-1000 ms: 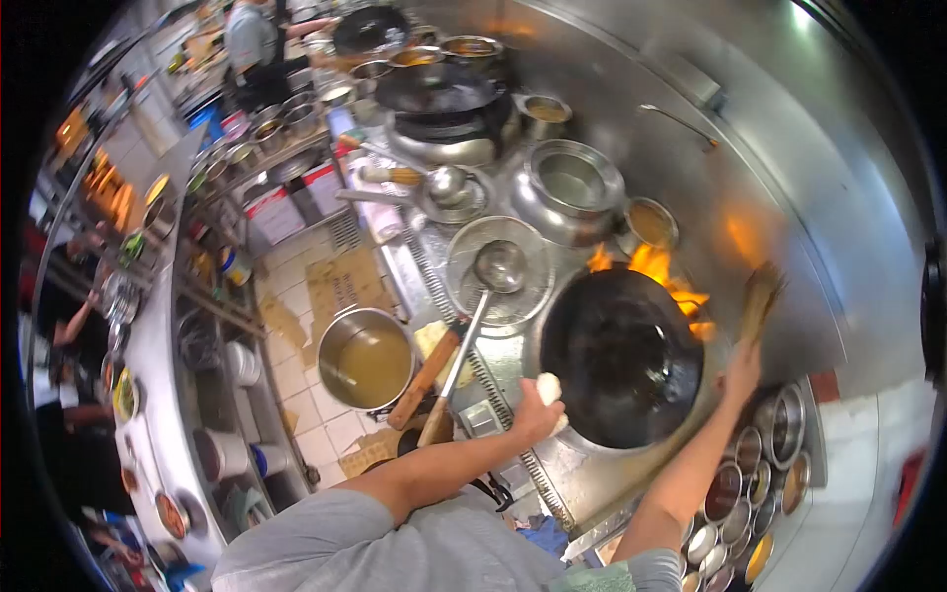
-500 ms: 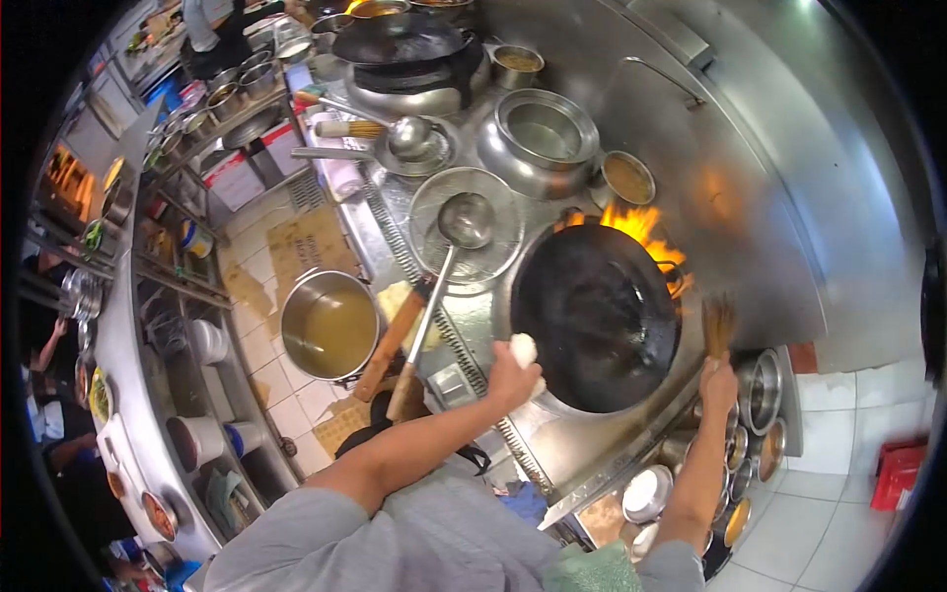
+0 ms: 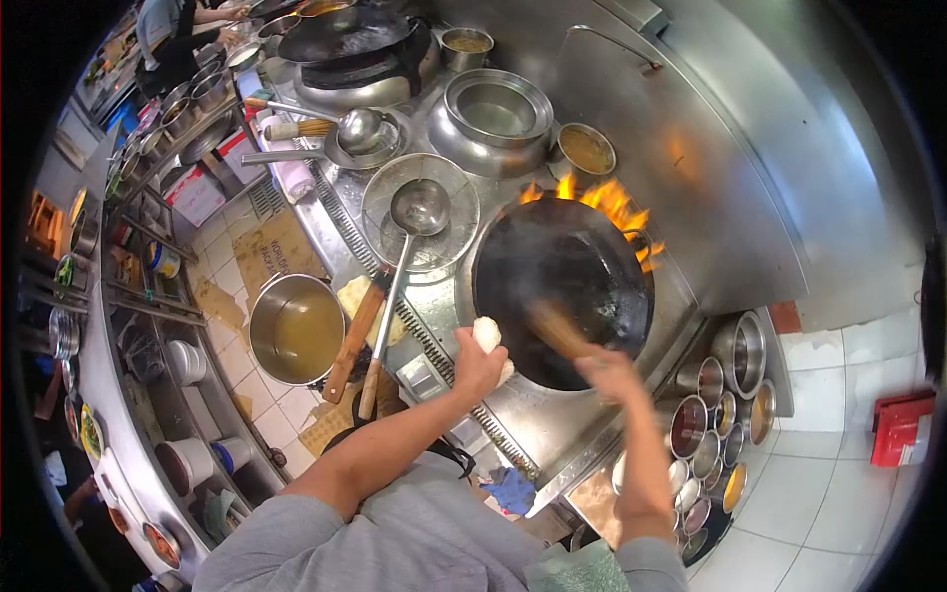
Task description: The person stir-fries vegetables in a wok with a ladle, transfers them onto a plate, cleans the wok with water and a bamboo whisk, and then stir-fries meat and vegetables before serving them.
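Observation:
My left hand (image 3: 475, 367) is closed around a bunched white cloth (image 3: 486, 333) at the near left rim of a black wok (image 3: 538, 247). Whether the wok's handle lies inside the cloth is hidden. In my right hand (image 3: 610, 375), blurred by motion, is a bamboo wok brush (image 3: 558, 330), its bristles over the near part of the wok's inside. Dark, wet-looking patches shine on the wok's surface. Orange flames (image 3: 607, 204) rise behind its far rim.
Left of the wok, a ladle (image 3: 421, 207) rests on a round mesh strainer (image 3: 380, 202). A large pot of yellowish liquid (image 3: 296, 331) stands further left. Several metal containers (image 3: 689, 426) crowd the right side. A lidless steel pot (image 3: 498, 109) stands behind. Another person's arm (image 3: 219, 14) shows at top left.
My right hand has brought the brush from right of the wok leftward, over the wok's inside. The left hand keeps its hold on the cloth. The view has shifted slightly.

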### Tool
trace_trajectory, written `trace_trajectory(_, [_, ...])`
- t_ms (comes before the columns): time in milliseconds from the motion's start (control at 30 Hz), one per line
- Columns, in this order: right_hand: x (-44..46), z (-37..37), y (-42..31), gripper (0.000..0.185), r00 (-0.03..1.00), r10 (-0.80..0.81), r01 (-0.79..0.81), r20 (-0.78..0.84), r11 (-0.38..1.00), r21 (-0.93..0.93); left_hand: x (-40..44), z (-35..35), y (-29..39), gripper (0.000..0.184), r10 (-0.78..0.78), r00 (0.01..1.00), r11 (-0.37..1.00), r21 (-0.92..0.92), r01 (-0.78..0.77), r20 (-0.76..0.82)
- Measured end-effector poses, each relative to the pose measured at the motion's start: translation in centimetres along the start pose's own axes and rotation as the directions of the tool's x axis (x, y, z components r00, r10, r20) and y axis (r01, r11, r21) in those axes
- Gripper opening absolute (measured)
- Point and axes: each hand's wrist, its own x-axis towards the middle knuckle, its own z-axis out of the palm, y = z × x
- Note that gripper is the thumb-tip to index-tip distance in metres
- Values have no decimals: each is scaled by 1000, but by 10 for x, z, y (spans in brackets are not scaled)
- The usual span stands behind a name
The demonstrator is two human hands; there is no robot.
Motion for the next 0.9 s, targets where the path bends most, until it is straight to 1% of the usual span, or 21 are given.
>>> trace_trajectory(33, [-4, -38, 37, 46, 995, -61, 18, -80, 894, -449, -1, 0, 3, 64, -10, 1000, 1000, 16, 10, 8])
trace_trajectory(67, [-22, -79, 11, 46, 903, 288, -418, -320, 763, -492, 0, 0, 2, 64, -3, 1000, 1000, 8, 3, 13])
trace_trajectory(100, [-19, -104, 41, 50, 826, 288, -506, -485, 757, -414, 1, 0, -2, 64, 3, 1000, 1000, -3, -3, 12])
trace_trajectory(167, [-18, -126, 54, 55, 586, 135, -507, -799, 830, -231, 2, 1, -7, 64, 9, 1000, 1000, -7, -9, -2])
trace_trajectory(233, [6, -112, 54, 56, 563, 28, -376, -826, 898, -227, 4, 4, -9, 63, 21, 1000, 1000, 9, -21, -14])
trace_trajectory(333, [40, -57, -14, 55, 669, 229, -421, -707, 901, -106, 8, 6, -17, 63, 54, 998, 998, -29, -54, -10])
trace_trajectory(367, [99, -6, 35, 53, 678, 53, -254, -733, 953, -165, 8, 8, -16, 63, 50, 999, 998, -25, -50, -6])
trace_trajectory(400, [89, 22, -18, 51, 806, 153, -349, -572, 903, -251, 8, 9, -16, 63, 43, 999, 999, -24, -43, -7])
trace_trajectory(433, [85, 56, -48, 50, 841, 124, -241, -527, 958, -159, 7, 8, -14, 63, 33, 999, 999, -25, -34, -14])
trace_trajectory(467, [66, 66, -81, 50, 918, 172, -169, -357, 985, 41, 5, 6, -10, 63, 30, 1000, 999, -20, -30, -10])
trace_trajectory(533, [33, 58, -104, 54, 994, 55, -28, -97, 966, 258, 8, 5, -11, 64, 58, 998, 998, -27, -58, 1])
trace_trajectory(600, [8, 42, -46, 60, 983, -176, 180, -49, 978, 107, 10, 0, -19, 67, 81, 997, 997, 6, -81, 15])
trace_trajectory(633, [-9, 13, -25, 58, 995, 43, -45, 89, 999, 20, 4, -7, -11, 69, 87, 996, 993, -80, -85, 26])
trace_trajectory(667, [-40, -22, -35, 53, 992, 109, -101, 61, 989, -112, 4, -12, -18, 71, 76, 996, 989, -129, -68, 56])
trace_trajectory(700, [-45, -28, 22, 47, 955, 270, -272, -120, 962, 0, 8, -15, -29, 74, -52, 996, 995, -85, 58, 73])
trace_trajectory(733, [-66, -49, 35, 46, 923, 168, -234, -345, 959, -159, -3, -29, -23, 75, -32, 998, 999, -43, 34, 47])
trace_trajectory(767, [-68, -49, 72, 45, 871, 106, -204, -480, 966, -158, -15, -50, -20, 75, 40, 999, 999, 1, -40, 38])
trace_trajectory(800, [-71, -50, 112, 45, 797, 41, -175, -602, 971, -166, -21, -77, -16, 80, -9, 987, 999, -35, 15, 162])
trace_trajectory(833, [-86, -41, 95, 47, 744, 123, -127, -657, 991, 41, -30, -103, -19, 76, -21, 972, 1000, 3, 21, 236])
trace_trajectory(867, [-68, -29, 168, 49, 733, 20, 102, -680, 985, 140, -32, -116, -37, 72, 96, 972, 995, 17, -102, 214])
trace_trajectory(900, [-67, -7, 145, 47, 709, 19, 161, -705, 969, 187, -39, -140, -41, 70, 187, 955, 982, -15, -189, 230])
